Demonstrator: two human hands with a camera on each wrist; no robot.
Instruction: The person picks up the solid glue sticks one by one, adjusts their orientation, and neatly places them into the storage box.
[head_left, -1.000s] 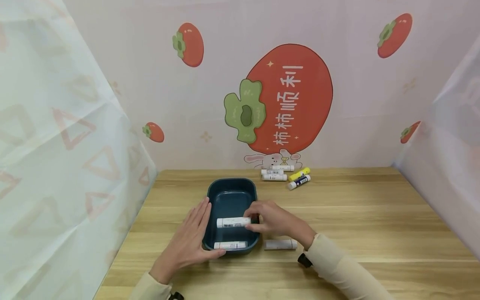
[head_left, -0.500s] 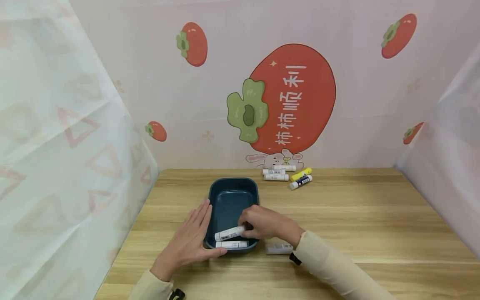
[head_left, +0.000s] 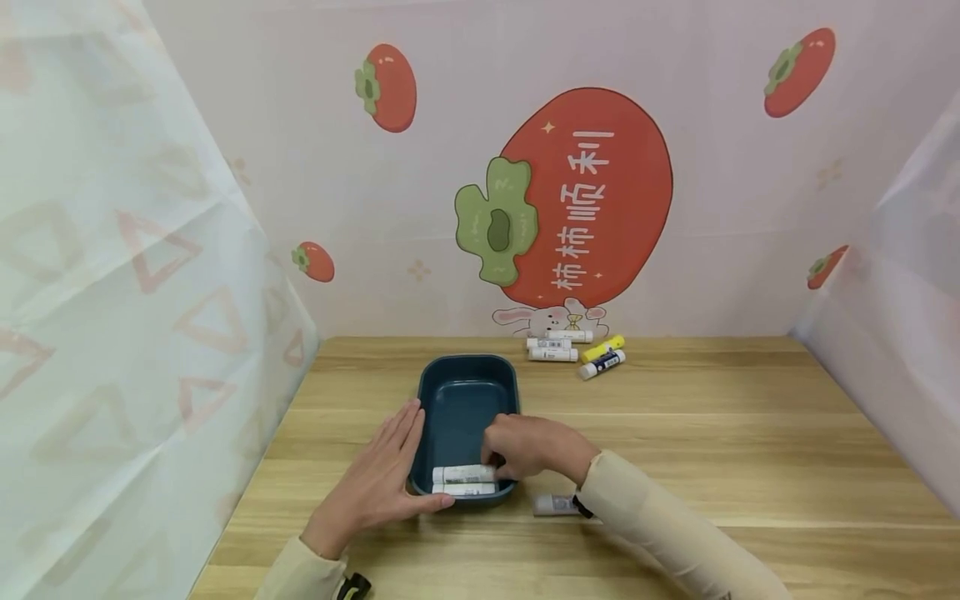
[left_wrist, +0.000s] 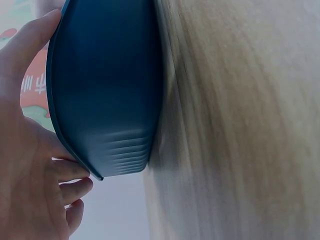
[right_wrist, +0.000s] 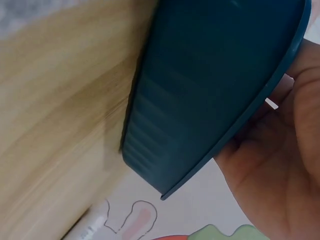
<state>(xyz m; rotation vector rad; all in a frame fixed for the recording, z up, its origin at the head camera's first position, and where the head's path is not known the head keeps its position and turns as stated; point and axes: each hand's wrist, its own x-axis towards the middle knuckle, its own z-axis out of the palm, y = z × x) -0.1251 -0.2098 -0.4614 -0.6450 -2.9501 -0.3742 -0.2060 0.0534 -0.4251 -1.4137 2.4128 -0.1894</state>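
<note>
A dark teal rectangular box point(head_left: 459, 417) stands on the wooden table. In it, along the near end, a white glue stick point(head_left: 464, 490) lies beside a second white glue stick point(head_left: 459, 475). My right hand point(head_left: 536, 446) reaches over the right rim with curled fingers and pinches the right end of that second stick; its fingertips are partly hidden. Along the left rim, my left hand point(head_left: 375, 483) rests with straight fingers, its thumb at the near corner. From the left wrist view, fingertips point(left_wrist: 75, 190) touch the box rim. A third stick point(head_left: 553, 505) lies right of the box, partly covered by my right wrist.
Several white glue sticks point(head_left: 553, 355) lie at the back by the wall. Close to them are a yellow glue stick point(head_left: 603, 348) and a dark blue one point(head_left: 602, 365) with a white cap. Printed sheets point(head_left: 420, 183) enclose the table at the back and sides.
My right hand has brought the white glue stick down and nearer, from above the box's middle to alongside the other stick. It tilted on the way and now lies nearly parallel. My left hand has stayed.
</note>
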